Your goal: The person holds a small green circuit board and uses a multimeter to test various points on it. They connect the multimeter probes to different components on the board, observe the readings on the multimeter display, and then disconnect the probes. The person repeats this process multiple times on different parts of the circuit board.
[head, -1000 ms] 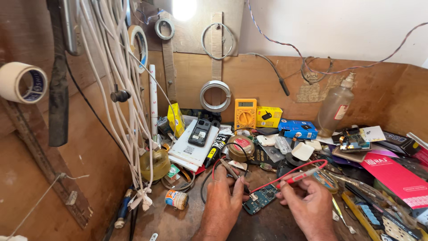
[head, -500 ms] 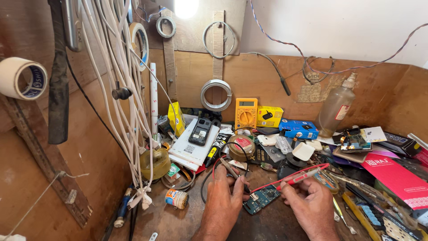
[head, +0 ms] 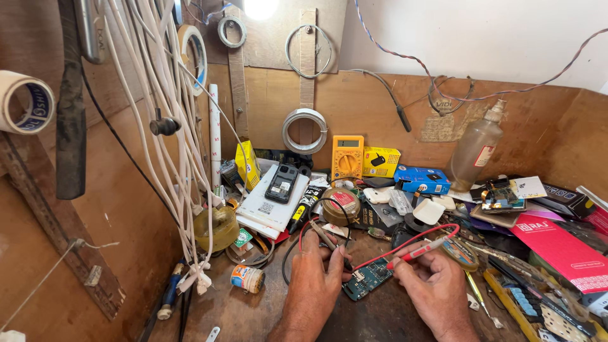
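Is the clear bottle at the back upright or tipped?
Tilted: the clear bottle leans left, its capped neck toward the back board.

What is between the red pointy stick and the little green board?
Nothing visible. The right hand holds the red probe with its tip right at the edge of the green circuit board. The left hand holds the black probe at the board's other side. The bench clutter lies behind them.

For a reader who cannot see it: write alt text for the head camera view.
Two bare hands press multimeter probes to a small green circuit board on a cluttered wooden workbench: the left hand holds a black probe, the right hand a red probe. A yellow multimeter stands behind, white cables hang left.
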